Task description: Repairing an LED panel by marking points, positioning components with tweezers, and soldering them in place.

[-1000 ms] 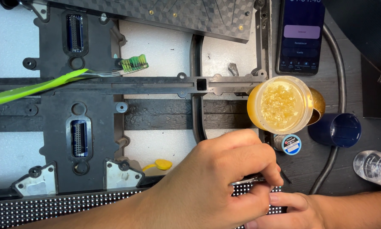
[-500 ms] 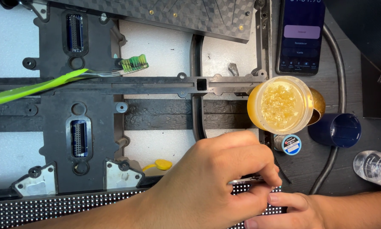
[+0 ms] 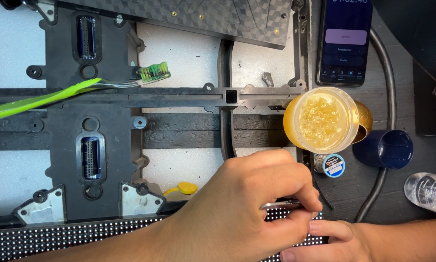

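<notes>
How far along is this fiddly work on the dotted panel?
Laid out already: a green toothbrush on the black plastic frame, an open jar of amber flakes and a small solder spool. In hand: the left hand pinches a thin metal tool against the black dotted LED panel, which the right hand steadies. The worked spot is hidden, so what is left cannot be judged.

Dark, weathered wooden desk (image 3: 189, 133), planks running sideways. White foam sheet (image 3: 189, 53) spread across the left part. Evenly lit, without hard shadows.
</notes>
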